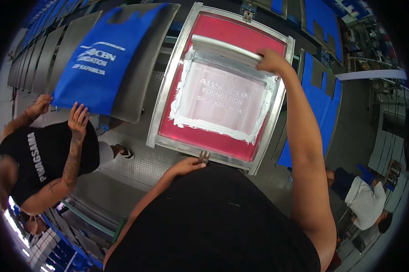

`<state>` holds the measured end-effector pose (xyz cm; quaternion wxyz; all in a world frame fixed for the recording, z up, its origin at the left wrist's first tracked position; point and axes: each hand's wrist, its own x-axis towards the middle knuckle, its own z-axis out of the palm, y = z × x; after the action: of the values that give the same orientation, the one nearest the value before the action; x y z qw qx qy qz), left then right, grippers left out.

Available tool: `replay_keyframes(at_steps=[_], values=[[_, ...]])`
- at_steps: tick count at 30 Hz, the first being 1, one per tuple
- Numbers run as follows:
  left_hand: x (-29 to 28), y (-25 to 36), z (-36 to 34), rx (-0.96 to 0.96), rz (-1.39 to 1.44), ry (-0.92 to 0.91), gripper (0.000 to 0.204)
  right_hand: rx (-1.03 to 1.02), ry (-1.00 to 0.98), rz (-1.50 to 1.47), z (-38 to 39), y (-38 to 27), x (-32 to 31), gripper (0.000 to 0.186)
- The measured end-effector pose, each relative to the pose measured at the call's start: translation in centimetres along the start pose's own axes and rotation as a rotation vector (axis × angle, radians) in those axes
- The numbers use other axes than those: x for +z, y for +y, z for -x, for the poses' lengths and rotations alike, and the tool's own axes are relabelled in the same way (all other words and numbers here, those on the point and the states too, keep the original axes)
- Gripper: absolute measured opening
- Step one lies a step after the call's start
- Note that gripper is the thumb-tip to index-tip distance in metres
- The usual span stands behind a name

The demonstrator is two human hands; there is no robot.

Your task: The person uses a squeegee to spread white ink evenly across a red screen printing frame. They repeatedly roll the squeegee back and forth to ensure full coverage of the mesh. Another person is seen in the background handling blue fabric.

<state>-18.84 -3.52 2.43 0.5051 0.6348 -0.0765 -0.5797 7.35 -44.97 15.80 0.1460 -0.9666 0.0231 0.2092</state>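
Observation:
In front of me a screen-printing frame [175, 68] with silvery metal rails lies tilted, its mesh red [254, 31] around a pale lettered stencil area. Thick white ink [209, 128] rings that area on its sides and near edge. Across the far part of the mesh rests a long squeegee [227, 49] with a metal-coloured bar. My right hand [270, 61] is closed around the squeegee's right end, arm stretched forward. My left hand [189, 166] is at the near rail, its fingers closed on a small pronged metal bracket [204, 157].
At left, a co-worker in black holds the near edge of a blue bag [91, 63] with white print, over a grey board [138, 77]. More blue bags [309, 99] lie on boards at right. Another person in a white shirt [367, 201] is at far right.

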Motion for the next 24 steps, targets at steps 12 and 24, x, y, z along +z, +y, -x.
replay_keyframes(at_steps=[12, 24], values=[[0.4, 5.3, 1.5, 0.120, 0.032, -0.121, 0.043, 0.045, 0.115, 0.059, 0.4, -3.3, 0.8, 0.057], [1.7, 5.0, 0.8, -0.021, 0.048, -0.010, 0.045, -0.035, 0.224, 0.080, 23.7, -14.0, 14.6, 0.040]])
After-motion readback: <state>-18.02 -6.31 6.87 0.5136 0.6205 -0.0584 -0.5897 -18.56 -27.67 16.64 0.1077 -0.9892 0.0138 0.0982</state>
